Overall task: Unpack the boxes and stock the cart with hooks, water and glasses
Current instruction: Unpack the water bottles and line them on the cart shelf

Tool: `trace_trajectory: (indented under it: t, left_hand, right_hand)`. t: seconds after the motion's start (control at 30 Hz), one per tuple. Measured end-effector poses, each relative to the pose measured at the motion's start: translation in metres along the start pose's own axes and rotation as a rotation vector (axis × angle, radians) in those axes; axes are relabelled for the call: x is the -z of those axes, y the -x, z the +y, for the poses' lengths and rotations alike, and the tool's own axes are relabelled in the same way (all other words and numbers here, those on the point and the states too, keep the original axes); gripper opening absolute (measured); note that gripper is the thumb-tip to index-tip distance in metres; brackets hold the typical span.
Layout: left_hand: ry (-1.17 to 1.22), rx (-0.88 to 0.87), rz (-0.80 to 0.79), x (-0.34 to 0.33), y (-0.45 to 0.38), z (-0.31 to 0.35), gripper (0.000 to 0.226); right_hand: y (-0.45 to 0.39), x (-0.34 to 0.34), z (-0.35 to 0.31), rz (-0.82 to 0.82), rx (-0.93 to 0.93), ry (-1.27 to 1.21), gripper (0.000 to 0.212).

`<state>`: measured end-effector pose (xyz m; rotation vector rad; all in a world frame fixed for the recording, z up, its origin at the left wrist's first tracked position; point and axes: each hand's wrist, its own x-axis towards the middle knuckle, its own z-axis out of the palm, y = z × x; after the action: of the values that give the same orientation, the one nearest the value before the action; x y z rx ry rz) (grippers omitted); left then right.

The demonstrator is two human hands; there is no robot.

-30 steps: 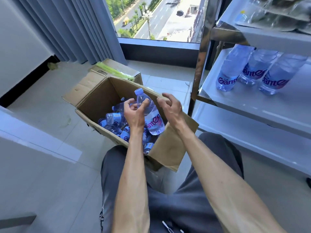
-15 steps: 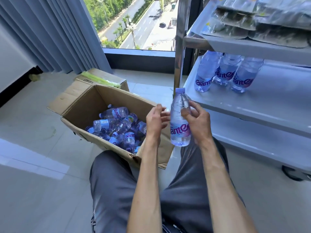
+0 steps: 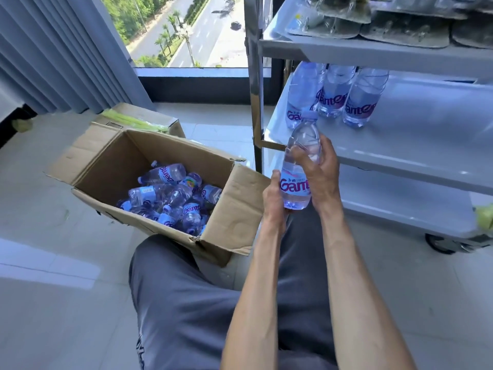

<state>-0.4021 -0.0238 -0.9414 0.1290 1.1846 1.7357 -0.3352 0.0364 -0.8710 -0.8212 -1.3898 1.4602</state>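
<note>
I hold one clear water bottle (image 3: 300, 166) with a pink-lettered label upright in front of the cart's middle shelf (image 3: 416, 145). My right hand (image 3: 318, 169) grips its body from the right, fingers curled round it. My left hand (image 3: 273, 198) holds its base from the left. Three like bottles (image 3: 336, 94) stand at the shelf's back left. An open cardboard box (image 3: 234, 209) on the floor to my left holds several more bottles (image 3: 170, 198) lying loose.
The cart's top shelf (image 3: 346, 53) carries packs wrapped in clear plastic. Its bottom shelf (image 3: 400, 204) sits above a wheel (image 3: 440, 245). A closed carton (image 3: 149, 118) lies behind the open box. Curtains and a window fill the back. My knees are below.
The bottle has come out of the box and moved right and up toward the cart's middle shelf. My right hand now grips it fully, and my left has dropped to its base.
</note>
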Motion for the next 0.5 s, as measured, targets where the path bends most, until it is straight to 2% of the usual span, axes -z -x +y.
trace_trajectory:
  t: [0.2,0.33,0.43,0.5]
  left_hand:
    - [0.064,-0.097,0.025,-0.012,-0.001,0.005,0.053]
    - [-0.04,-0.152,0.054,-0.016,-0.006,0.015,0.076]
    - [-0.082,-0.156,0.021,-0.015,-0.007,0.02,0.053]
    - [-0.131,-0.162,0.025,-0.018,-0.009,0.02,0.046]
  right_hand:
    - [-0.003,0.002,-0.005,0.0,0.017,0.036,0.051]
    - [-0.005,0.002,-0.013,0.012,0.004,0.053,0.06]
    - [-0.005,0.003,-0.014,0.02,0.021,0.09,0.062]
    - [-0.005,0.006,-0.012,0.031,0.033,0.168,0.061]
